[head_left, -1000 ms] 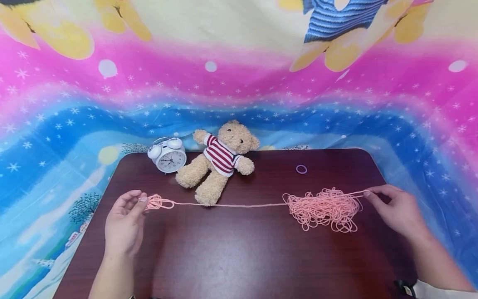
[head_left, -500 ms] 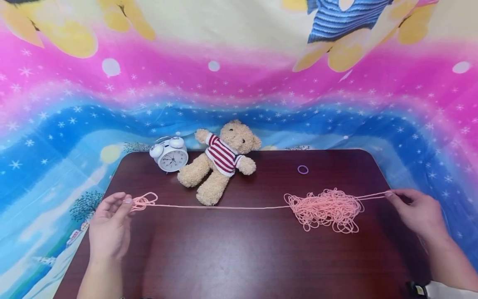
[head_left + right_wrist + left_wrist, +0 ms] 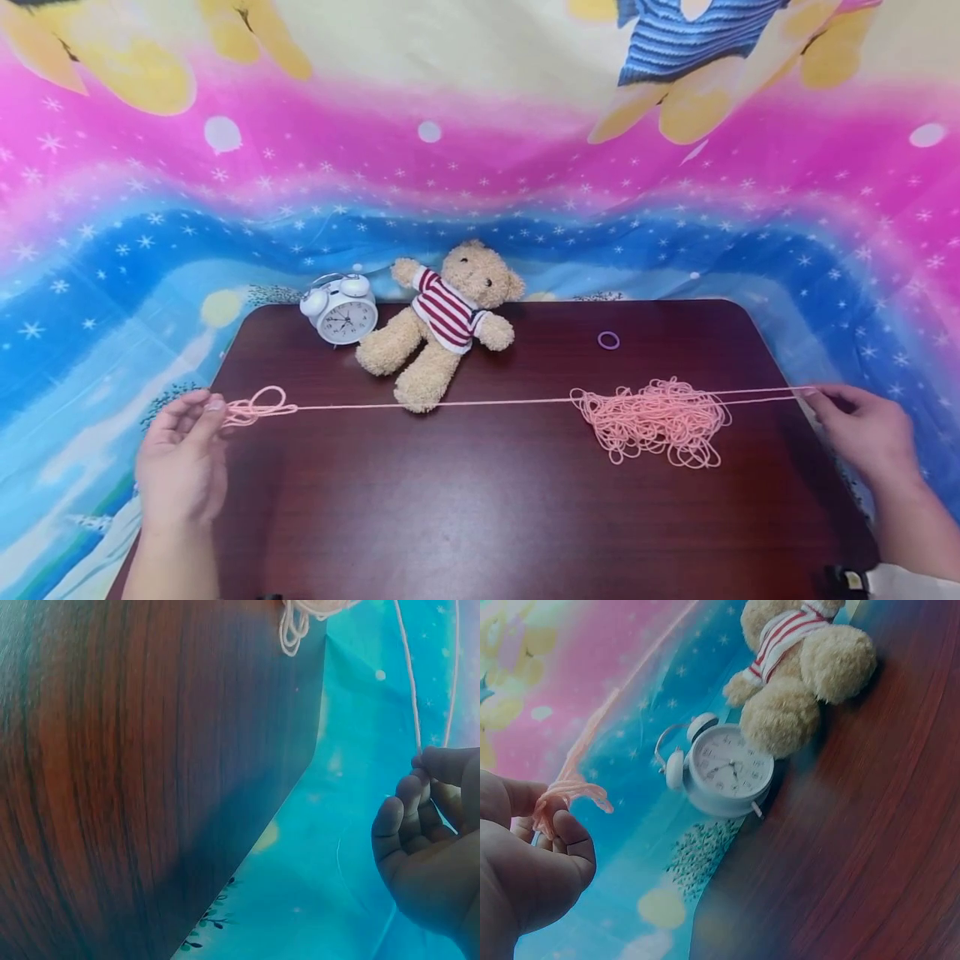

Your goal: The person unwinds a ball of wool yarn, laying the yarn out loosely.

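Observation:
A tangled heap of pink yarn (image 3: 652, 421) lies on the right half of the table. My left hand (image 3: 182, 467), at the table's left edge, pinches a small looped bundle of the same yarn (image 3: 570, 791) between thumb and fingers. From that bundle a single strand (image 3: 435, 405) runs taut across to the heap. Beyond the right edge of the table, my right hand (image 3: 866, 429) pinches strands that come out of the heap's other side. Two strands (image 3: 409, 671) lead up from those fingertips in the right wrist view.
Behind the taut strand lies a teddy bear (image 3: 450, 312) in a striped shirt, beside a white alarm clock (image 3: 347, 317). A small purple ring (image 3: 608, 340) lies at the back right of the dark wooden table (image 3: 465, 508). A patterned cloth (image 3: 480, 167) hangs around the table.
Both hands have moved outward, the left to the left and the right to the right. The yarn strands on both sides of the heap have lengthened. The heap has hardly shifted.

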`<state>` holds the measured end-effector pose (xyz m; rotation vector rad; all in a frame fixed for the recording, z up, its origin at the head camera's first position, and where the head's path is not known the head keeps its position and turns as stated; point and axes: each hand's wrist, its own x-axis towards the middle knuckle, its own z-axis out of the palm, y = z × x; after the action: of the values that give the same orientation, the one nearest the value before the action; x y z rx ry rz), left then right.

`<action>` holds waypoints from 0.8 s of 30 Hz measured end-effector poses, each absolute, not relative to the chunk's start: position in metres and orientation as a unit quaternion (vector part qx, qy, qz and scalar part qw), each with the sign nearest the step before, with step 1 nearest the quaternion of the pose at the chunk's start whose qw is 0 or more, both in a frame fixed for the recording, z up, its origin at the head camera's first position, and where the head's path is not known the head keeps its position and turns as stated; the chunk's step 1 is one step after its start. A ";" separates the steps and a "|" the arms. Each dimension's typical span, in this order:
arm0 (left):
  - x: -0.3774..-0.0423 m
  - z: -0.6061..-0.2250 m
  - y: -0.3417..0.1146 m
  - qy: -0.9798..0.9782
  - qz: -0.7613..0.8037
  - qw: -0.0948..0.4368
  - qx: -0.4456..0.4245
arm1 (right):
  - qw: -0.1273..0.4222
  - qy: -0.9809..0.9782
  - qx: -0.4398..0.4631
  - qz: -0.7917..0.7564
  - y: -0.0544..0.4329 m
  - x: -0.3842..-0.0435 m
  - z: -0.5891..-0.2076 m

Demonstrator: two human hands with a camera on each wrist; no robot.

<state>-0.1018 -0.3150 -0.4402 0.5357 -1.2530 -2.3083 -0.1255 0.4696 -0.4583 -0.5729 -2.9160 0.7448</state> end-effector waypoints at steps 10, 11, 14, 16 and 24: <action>-0.101 -0.440 -0.335 -0.391 -0.850 0.273 0.225 | 0.048 -0.950 -0.200 0.233 0.481 -0.126 -0.461; -0.102 -0.440 -0.335 -0.380 -0.852 0.280 0.225 | 0.051 -0.951 -0.200 0.232 0.481 -0.126 -0.461; -0.103 -0.440 -0.336 -0.350 -0.857 0.308 0.217 | 0.055 -0.949 -0.201 0.237 0.482 -0.126 -0.462; -0.104 -0.441 -0.335 -0.337 -0.859 0.323 0.211 | 0.058 -0.947 -0.203 0.242 0.482 -0.125 -0.462; -0.105 -0.443 -0.328 -0.348 -0.851 0.337 0.201 | 0.071 -0.942 -0.202 0.257 0.469 -0.128 -0.462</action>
<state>-0.1051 -0.3282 -0.4433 0.5240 -0.9084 -2.2189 -0.1279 0.4689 -0.4623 -0.6062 -2.8338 0.7737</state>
